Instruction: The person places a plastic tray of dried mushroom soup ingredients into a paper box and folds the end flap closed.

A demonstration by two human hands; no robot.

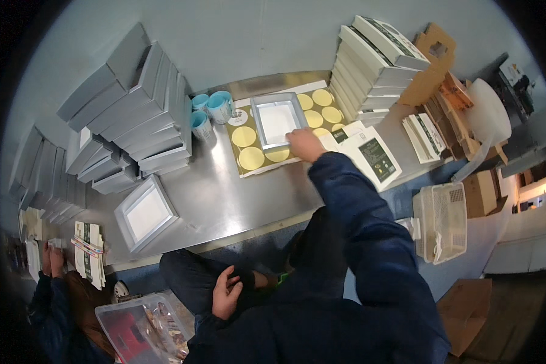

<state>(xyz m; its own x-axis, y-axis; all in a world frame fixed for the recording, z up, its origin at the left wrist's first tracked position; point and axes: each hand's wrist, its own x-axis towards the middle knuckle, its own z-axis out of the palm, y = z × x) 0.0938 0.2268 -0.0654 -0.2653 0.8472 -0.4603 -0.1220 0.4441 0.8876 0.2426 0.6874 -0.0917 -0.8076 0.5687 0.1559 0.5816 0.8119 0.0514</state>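
My right hand point(305, 144) is at the near right corner of a shallow grey box point(280, 149), its fingers curled over the rim. The box has a white inside bottom and lies on a sheet of round yellow stickers point(251, 158). At the sheet's left, one round sticker point(237, 117) is white with print. Just right of my right hand lie flat white printed cartons point(376, 159) with dark green panels. My left hand point(226, 293) rests by my thigh, below the table edge, fingers apart and holding nothing. Another grey box point(148, 214) stands askew at the table's front left.
Stacked grey boxes point(141, 104) rise on the left, beside several blue-lined mugs point(219, 107). White boxes point(373, 73) are piled at the back right. A plastic basket point(440, 223) stands right of the steel table point(200, 191). A co-worker's hands point(53, 260) are at far left, near banded cartons point(89, 252).
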